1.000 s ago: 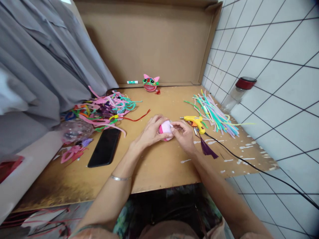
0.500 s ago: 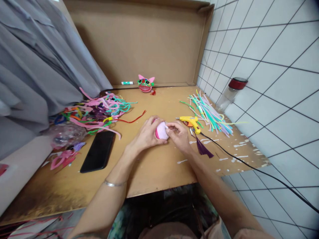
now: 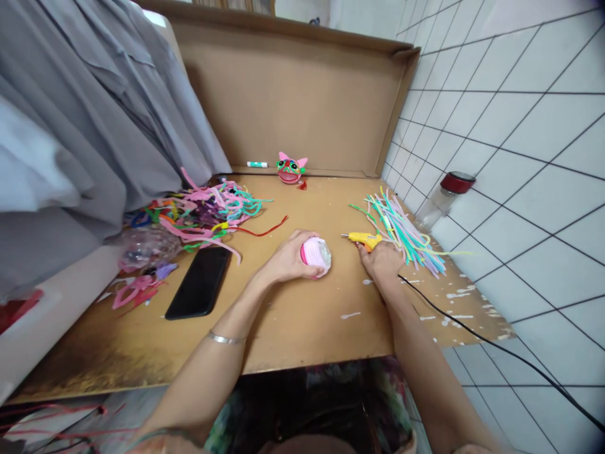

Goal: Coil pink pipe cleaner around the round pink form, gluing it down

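Observation:
My left hand (image 3: pixel 289 257) is closed round a small cup-shaped piece (image 3: pixel 312 255) wound with light pink pipe cleaner over a darker pink band. Its greyish, clear-looking end faces right. To the right, my right hand (image 3: pixel 384 260) has its fingers wrapped round the handle of a yellow glue gun (image 3: pixel 363 239), whose nozzle points left. A black cord (image 3: pixel 449 315) trails from the gun toward the lower right. The purple tassel seen earlier beside the gun is hidden behind my right hand and wrist.
Straight pipe cleaners (image 3: pixel 406 233) lie right of the gun, beside a red-lidded jar (image 3: pixel 442 198). A tangled pipe-cleaner heap (image 3: pixel 203 208) and a black phone (image 3: pixel 197 282) lie left. A finished animal head (image 3: pixel 290 169) and glue stick (image 3: pixel 257 164) sit by the cardboard wall (image 3: pixel 293 94).
My right hand has let go of the pink piece and moved right onto the glue gun's handle. My left hand still holds the piece, its end now turned right. The view has tilted up.

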### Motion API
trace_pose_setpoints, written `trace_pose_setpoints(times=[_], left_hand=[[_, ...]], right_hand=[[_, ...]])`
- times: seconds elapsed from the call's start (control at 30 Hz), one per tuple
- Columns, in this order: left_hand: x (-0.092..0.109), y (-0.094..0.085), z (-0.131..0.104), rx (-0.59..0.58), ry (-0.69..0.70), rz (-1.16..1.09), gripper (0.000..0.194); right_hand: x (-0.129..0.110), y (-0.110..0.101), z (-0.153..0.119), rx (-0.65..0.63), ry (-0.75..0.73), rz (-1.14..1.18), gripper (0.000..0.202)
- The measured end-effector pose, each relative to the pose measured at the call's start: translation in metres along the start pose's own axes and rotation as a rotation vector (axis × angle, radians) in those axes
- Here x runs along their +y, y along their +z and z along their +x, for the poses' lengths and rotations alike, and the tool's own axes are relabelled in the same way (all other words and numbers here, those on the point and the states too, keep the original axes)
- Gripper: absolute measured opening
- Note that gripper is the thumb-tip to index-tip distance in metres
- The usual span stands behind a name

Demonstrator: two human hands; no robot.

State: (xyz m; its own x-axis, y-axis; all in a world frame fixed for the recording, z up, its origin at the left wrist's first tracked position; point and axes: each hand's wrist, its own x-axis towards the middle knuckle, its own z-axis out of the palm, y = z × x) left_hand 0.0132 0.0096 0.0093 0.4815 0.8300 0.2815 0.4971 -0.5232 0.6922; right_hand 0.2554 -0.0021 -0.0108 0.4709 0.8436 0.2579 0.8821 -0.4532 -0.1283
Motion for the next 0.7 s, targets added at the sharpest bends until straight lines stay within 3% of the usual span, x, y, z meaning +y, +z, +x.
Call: trace_pose_setpoints(times=[0.1, 0.2, 0.47, 0.6, 0.7], left_hand=[[0.000, -0.001, 0.000, -0.004, -0.007, -0.036, 0.075], [-0.002, -0.002, 0.001, 0.002, -0.011, -0.071, 0.073], [-0.011, -0.002, 0.004, 0.020, -0.042, -0.152, 0.076], [-0.017, -0.004, 0.004, 0.028, -0.105, -0.250, 0.078], [-0.021, -0.004, 0.005, 0.023, -0.167, -0.328, 0.082]], right_hand=[[0.000, 0.003, 0.007, -0.069, 0.033, 0.031, 0.068], [0.003, 0.005, 0.010, -0.072, 0.066, 0.097, 0.059], [0.006, -0.010, 0.012, 0.100, 0.149, 0.451, 0.054], [-0.011, -0.023, 0.017, 0.245, 0.033, 0.633, 0.060], [-0.024, -0.022, 0.014, 0.323, -0.088, 0.717, 0.050]])
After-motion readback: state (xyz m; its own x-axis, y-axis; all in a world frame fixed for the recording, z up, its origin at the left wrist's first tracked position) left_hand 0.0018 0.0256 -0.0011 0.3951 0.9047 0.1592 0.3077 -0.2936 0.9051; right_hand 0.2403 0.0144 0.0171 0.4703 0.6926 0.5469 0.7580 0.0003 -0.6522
